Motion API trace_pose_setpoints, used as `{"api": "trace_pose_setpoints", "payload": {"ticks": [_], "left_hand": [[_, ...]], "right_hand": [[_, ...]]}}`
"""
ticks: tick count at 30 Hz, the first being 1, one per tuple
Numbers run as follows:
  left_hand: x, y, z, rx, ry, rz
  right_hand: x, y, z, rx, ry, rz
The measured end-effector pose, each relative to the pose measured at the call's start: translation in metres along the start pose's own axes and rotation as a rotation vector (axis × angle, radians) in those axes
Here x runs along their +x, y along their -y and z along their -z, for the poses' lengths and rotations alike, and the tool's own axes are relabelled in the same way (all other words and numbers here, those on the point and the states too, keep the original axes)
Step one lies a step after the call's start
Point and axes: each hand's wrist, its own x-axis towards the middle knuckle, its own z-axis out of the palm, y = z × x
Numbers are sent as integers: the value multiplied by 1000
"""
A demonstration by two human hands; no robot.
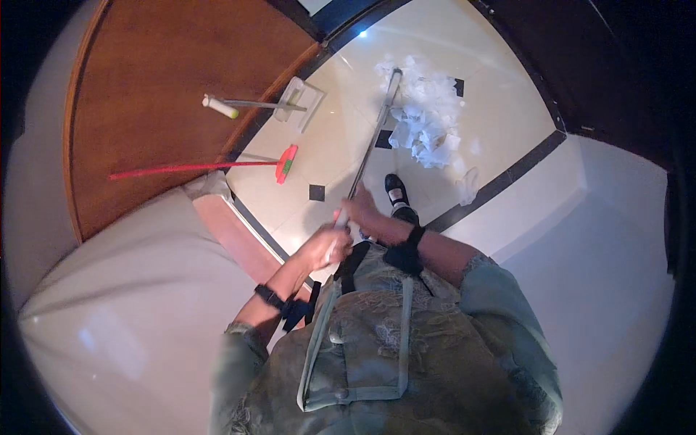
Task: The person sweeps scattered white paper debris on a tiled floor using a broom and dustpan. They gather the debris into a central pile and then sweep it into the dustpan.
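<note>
My left hand (325, 247) is closed around the pale grip at the near end of a long metal pole (372, 138). Just ahead of it, my right hand (362, 210) also grasps the pole. From my hands the pole slants forward and down. Its far end reaches a heap of crumpled white waste, perhaps paper or plastic (429, 128), spread over the tiled floor (348, 141). Whatever head the pole carries cannot be made out against the white heap.
A red broom (196, 168) leans on the brown wooden door (163, 54). Near it stands a long-handled dustpan (311, 106). A clear, crumpled plastic piece (467, 186) lies by the dark floor border at right. My black shoe (396, 187) is close to the heap.
</note>
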Motion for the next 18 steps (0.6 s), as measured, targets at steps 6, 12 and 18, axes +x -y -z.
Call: {"api": "trace_pose_setpoints", "payload": {"ticks": [6,12,18], "left_hand": [[-91,21,13,396,-130,-9],[-103,-15,19,220,-74,295],[-45,-32,21,676,45,420]], "right_hand": [[-50,19,10,1124,869,-377],[-62,22,-3,1268,658,-523],[-71,-11,-1,1492,207,-613]]}}
